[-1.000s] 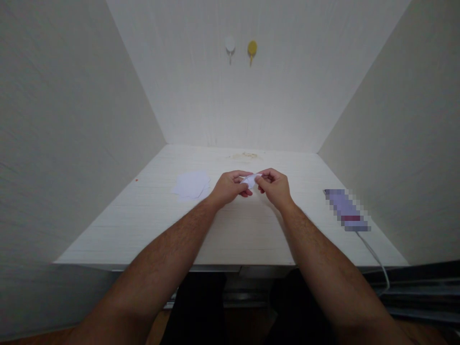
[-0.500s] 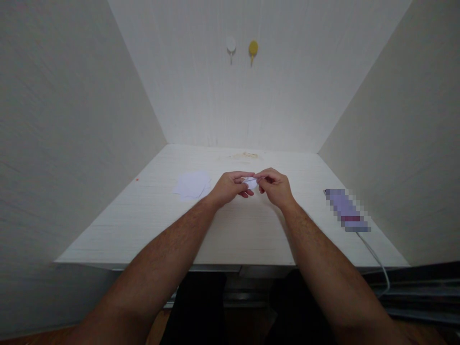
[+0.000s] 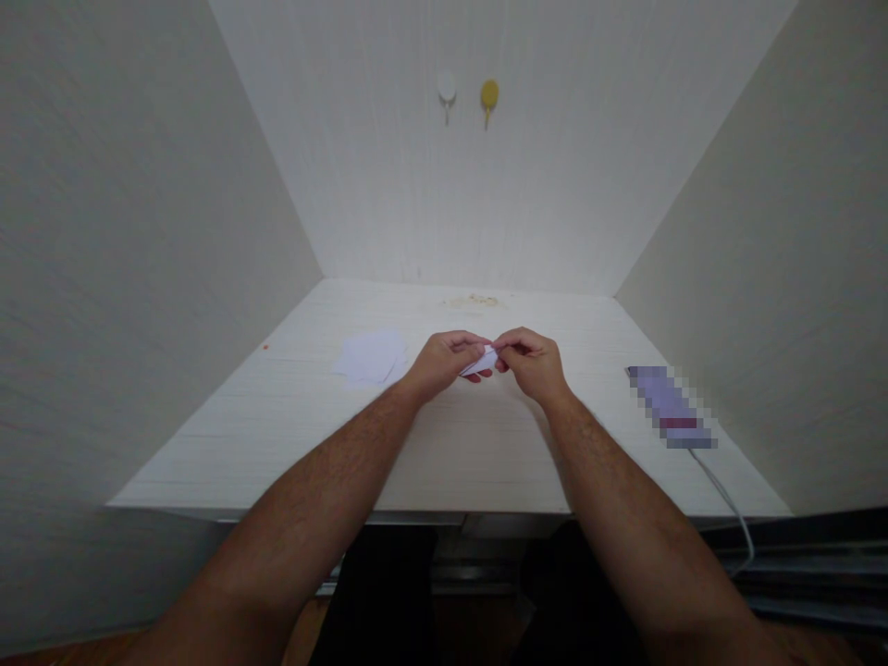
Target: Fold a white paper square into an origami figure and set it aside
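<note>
- The left hand [image 3: 448, 361] grasped a small, folded white piece of what looked like paper [image 3: 487, 360], thumb on top and some fingertips showing beneath, a grip that probably kept so light a thing steady from below.
- The right hand [image 3: 533, 361] pinched the right end of the same piece between thumb and bent fingers, seemingly to control its edge while the left hand bore the rest; the exact fingertip contact was too small to tell.
- The folded piece was between the two hands, over the middle of the pale, wood-grained counter [image 3: 464, 453], likely held there because both hands met comfortably in front of the body.
- A loose, fanned stack of thin white paper sheets [image 3: 371, 356] lay flat on the counter just left of the left hand, apparently within easy reach yet out of the working space.
- A flat, purplish, pixelated rectangular object [image 3: 670, 407] lay near the counter's right side, well apart from the hands, perhaps placed there because a pale cable [image 3: 725, 495] ran from it over the front edge.
</note>
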A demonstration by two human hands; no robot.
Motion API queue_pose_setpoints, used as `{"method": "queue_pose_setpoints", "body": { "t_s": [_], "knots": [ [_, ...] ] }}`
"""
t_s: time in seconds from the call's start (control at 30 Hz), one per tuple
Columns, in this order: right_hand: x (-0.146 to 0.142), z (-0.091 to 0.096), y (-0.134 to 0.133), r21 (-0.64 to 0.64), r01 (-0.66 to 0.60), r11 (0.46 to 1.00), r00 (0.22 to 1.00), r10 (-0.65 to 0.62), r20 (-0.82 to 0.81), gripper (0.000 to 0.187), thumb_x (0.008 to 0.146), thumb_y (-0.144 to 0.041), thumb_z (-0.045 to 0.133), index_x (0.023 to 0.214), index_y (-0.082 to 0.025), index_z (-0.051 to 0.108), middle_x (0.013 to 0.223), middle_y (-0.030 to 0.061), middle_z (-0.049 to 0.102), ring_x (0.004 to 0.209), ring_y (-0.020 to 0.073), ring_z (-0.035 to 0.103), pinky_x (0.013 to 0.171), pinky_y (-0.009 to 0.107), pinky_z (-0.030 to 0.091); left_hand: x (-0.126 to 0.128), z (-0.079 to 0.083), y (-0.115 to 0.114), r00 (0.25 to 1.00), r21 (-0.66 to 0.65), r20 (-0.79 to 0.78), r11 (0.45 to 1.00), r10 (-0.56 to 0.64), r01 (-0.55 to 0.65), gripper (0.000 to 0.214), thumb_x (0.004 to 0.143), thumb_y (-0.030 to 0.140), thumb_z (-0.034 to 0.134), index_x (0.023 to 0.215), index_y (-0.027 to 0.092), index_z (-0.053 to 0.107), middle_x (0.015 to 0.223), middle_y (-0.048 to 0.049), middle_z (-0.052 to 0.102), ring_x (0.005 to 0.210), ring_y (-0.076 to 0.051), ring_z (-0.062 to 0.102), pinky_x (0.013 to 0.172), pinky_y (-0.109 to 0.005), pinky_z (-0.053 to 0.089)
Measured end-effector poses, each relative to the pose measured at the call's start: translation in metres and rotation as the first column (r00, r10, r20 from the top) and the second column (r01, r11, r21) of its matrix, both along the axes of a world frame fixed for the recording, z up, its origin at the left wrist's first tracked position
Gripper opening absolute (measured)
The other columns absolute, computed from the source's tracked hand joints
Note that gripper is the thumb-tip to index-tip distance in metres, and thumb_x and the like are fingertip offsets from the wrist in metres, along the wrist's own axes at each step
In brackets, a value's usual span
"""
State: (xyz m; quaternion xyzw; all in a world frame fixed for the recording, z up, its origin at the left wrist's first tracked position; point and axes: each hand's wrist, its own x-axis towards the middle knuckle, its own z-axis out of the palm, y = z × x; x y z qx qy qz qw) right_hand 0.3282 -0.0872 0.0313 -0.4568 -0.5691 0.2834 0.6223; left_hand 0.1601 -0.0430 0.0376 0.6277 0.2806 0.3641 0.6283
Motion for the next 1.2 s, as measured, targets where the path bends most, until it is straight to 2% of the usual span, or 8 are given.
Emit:
{"method": "queue_pose_setpoints", "body": {
  "t_s": [0.07, 0.27, 0.4, 0.53, 0.7, 0.83, 1.03, 1.2],
  "knots": [
    [-0.0008, -0.001, 0.0007, -0.015, -0.009, 1.0, 1.0, 0.009, 0.0, 0.005, 0.071, -0.021, 0.065, 0.074, -0.018, 0.067, 0.059, -0.0021, 0.062, 0.049, 0.0103, 0.058, 0.048, 0.023, 0.046, 0.0012, -0.0003, 0.0002, 0.999, 0.029, -0.009, 0.999, 0.04, -0.04, 0.036, 0.074, 0.036, 0.075, 0.098, 0.01, 0.069, 0.077, -0.0089, 0.073, 0.067, -0.017, 0.07, 0.06, -0.028, 0.057],
    [-0.0039, 0.0016, -0.001, -0.102, -0.044, 0.994, 0.999, 0.042, -0.016, 0.026, 0.066, -0.029, 0.073, 0.088, -0.017, 0.066, 0.062, -0.0014, 0.066, 0.05, 0.0112, 0.059, 0.049, 0.025, 0.051, 0.0054, -0.0038, 0.0023, 0.983, 0.19, -0.019, 0.966, 0.183, -0.176, 0.023, 0.072, 0.03, 0.073, 0.087, 0.013, 0.072, 0.071, -0.004, 0.072, 0.061, -0.012, 0.065, 0.061, -0.024, 0.054],
    [-0.004, 0.0034, -0.0024, -0.127, 0.003, 0.992, 1.0, 0.001, 0.027, 0.025, 0.067, -0.032, 0.075, 0.084, -0.015, 0.069, 0.061, -0.0007, 0.064, 0.048, 0.0103, 0.058, 0.048, 0.024, 0.049, 0.0064, -0.0057, 0.0014, 0.975, 0.285, -0.019, 0.936, 0.221, -0.207, 0.022, 0.072, 0.032, 0.073, 0.084, 0.014, 0.072, 0.078, -0.0064, 0.075, 0.069, -0.015, 0.069, 0.065, -0.025, 0.054],
    [-0.0031, 0.0028, -0.0023, -0.127, -0.008, 0.992, 0.999, 0.012, 0.034, 0.021, 0.068, -0.03, 0.075, 0.083, -0.015, 0.07, 0.06, -0.0005, 0.064, 0.049, 0.0103, 0.058, 0.047, 0.023, 0.047, 0.0062, -0.0061, -0.0004, 0.97, 0.331, -0.041, 0.919, 0.24, -0.213, 0.023, 0.073, 0.035, 0.074, 0.084, 0.014, 0.072, 0.077, -0.0065, 0.075, 0.069, -0.015, 0.069, 0.063, -0.025, 0.053],
    [-0.0031, 0.0023, -0.0017, -0.127, -0.029, 0.992, 0.999, 0.032, 0.016, 0.021, 0.068, -0.03, 0.076, 0.082, -0.015, 0.071, 0.058, -0.0012, 0.064, 0.047, 0.0098, 0.057, 0.046, 0.022, 0.047, 0.0065, -0.0056, -0.0005, 0.964, 0.353, -0.038, 0.907, 0.261, -0.232, 0.022, 0.073, 0.035, 0.073, 0.081, 0.015, 0.071, 0.073, -0.0047, 0.073, 0.065, -0.014, 0.067, 0.06, -0.023, 0.051],
    [-0.0033, 0.0031, -0.0023, -0.133, -0.079, 0.988, 0.996, 0.073, -0.05, 0.021, 0.067, -0.029, 0.074, 0.082, -0.015, 0.071, 0.061, 0.0, 0.066, 0.049, 0.0109, 0.059, 0.049, 0.024, 0.051, 0.0059, -0.006, 0.0025, 0.968, 0.288, -0.021, 0.928, 0.251, -0.234, 0.019, 0.071, 0.032, 0.072, 0.078, 0.014, 0.07, 0.07, -0.0033, 0.071, 0.06, -0.012, 0.063, 0.057, -0.022, 0.048],
    [-0.0043, 0.004, -0.003, -0.102, 0.035, 0.994, 0.999, -0.038, -0.032, 0.015, 0.07, -0.027, 0.069, 0.078, -0.015, 0.069, 0.052, -0.0005, 0.063, 0.046, 0.0115, 0.058, 0.047, 0.024, 0.048, 0.0034, -0.0034, 0.0026, 0.978, 0.25, -0.071, 0.953, 0.197, -0.174, 0.017, 0.07, 0.029, 0.069, 0.075, 0.013, 0.068, 0.061, -0.0008, 0.065, 0.054, -0.01, 0.055, 0.052, -0.021, 0.042],
    [-0.0048, 0.0028, -0.0017, -0.094, 0.027, 0.995, 0.999, -0.029, -0.023, 0.011, 0.07, -0.027, 0.068, 0.073, -0.016, 0.066, 0.052, -0.0008, 0.063, 0.046, 0.011, 0.057, 0.046, 0.023, 0.046, 0.0026, -0.0033, 0.0027, 0.973, 0.308, -0.104, 0.937, 0.205, -0.165, 0.018, 0.073, 0.031, 0.067, 0.072, 0.013, 0.067, 0.06, 0.0005, 0.061, 0.053, -0.009, 0.051, 0.052, -0.021, 0.039]
  ]
}}
